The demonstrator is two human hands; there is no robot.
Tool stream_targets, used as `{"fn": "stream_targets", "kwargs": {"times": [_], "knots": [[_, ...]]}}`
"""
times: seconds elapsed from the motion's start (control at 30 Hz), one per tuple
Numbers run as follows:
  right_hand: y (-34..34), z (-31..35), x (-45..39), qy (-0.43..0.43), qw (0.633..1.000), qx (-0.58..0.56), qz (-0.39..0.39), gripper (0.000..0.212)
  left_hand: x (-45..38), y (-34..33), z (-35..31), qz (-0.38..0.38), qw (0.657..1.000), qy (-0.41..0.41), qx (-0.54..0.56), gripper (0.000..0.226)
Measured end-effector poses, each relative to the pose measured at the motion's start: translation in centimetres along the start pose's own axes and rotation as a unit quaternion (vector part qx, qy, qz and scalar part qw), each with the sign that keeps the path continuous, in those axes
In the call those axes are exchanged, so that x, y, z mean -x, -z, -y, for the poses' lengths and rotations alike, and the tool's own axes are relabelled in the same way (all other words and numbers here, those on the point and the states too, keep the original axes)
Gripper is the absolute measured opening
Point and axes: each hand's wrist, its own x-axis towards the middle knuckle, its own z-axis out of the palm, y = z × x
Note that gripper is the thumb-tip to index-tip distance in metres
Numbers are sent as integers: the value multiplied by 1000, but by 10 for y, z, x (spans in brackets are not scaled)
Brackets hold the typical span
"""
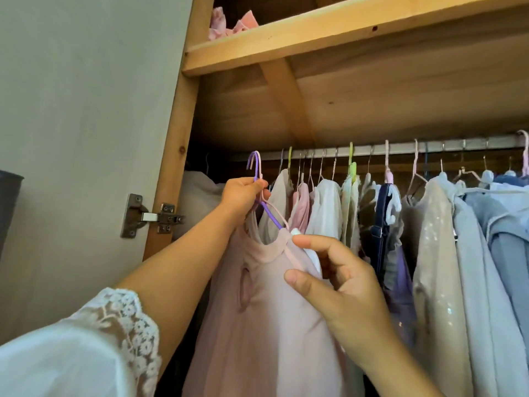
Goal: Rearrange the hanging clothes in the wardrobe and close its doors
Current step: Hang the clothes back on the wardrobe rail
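Just below the rail [372, 149], at its left end, the left hand [243, 196] pinches two hanger necks, hooks [254, 163] free and pointing up. The pink dress [257, 310] hangs straight down; the right hand [337, 279] pinches its shoulder, nearer the crowded clothes [429, 224].

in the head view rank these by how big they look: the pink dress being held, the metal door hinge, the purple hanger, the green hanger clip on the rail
1. pink dress, largest by far, though it is also nearest the camera
2. purple hanger, partly hidden by the left hand and the dress
3. metal door hinge, close to the hanger, so this order is unsure
4. green hanger clip, smallest
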Motion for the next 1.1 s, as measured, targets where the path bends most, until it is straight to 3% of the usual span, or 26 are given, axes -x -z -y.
{"fn": "stream_targets", "kwargs": {"times": [0.47,0.7,0.77,0.83,0.9,0.97,1.03,1.1], "knots": [[-25,-44,-73,21,999,-3,-33,38,-94,-6,34,30,999,-8,23,21],[-38,-78,-115,24,995,-2,-93,39,-143,-21,51,35,995,-80,53,12],[-43,-82,-122,42,992,55,-105,49,-148,-27,55,32,991,-113,59,13],[-47,-86,-127,91,970,184,-129,57,-158,-33,59,18,990,-133,53,12],[-48,-88,-130,161,908,343,-177,56,-171,-37,60,3,988,-145,57,14],[-48,-81,-133,170,846,471,-184,59,-182,-42,60,-2,986,-151,66,14],[-49,-76,-141,152,835,504,-159,56,-192,-47,59,11,985,-153,76,15],[-49,-79,-149,162,856,475,-125,58,-198,-52,59,25,983,-155,90,14]]}}
